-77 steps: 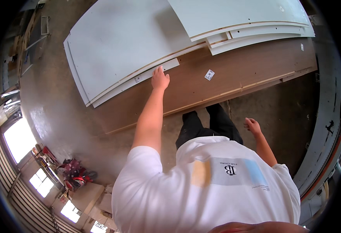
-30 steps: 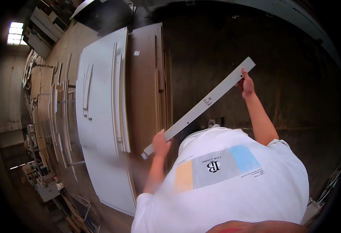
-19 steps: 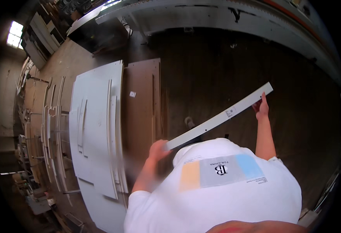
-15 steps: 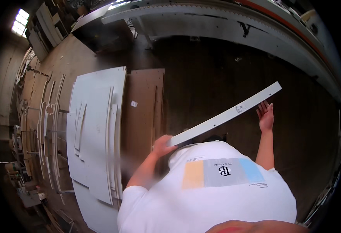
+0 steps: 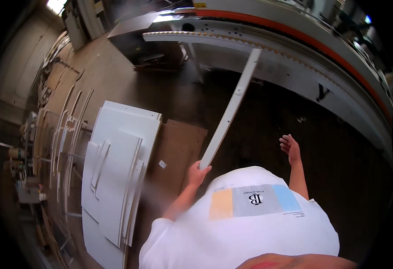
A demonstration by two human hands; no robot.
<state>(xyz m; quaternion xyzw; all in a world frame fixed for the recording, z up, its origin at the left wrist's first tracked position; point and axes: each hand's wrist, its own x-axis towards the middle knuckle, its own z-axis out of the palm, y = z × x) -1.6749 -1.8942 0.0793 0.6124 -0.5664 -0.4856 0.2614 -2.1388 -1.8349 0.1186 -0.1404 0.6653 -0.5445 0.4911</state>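
Note:
My left hand (image 5: 198, 175) is closed round the near end of a long, narrow white board strip (image 5: 230, 110). The strip slants up and away to the right, its far end in front of the long machine. A small label and a few dark holes show on its face. My right hand (image 5: 290, 148) is off the strip, raised at the right with fingers apart and slightly bent, holding nothing.
At the left lies a stack of white panels (image 5: 120, 123) with narrow strips on top, beside brown panels (image 5: 171, 148). A long machine (image 5: 290, 67) with a toothed rail and orange band spans the far side. A rack of thin strips (image 5: 66, 134) stands further left.
The strip has swung from a shallow slant across my front to a steep one pointing away. My right hand has come away from it; the left keeps its hold.

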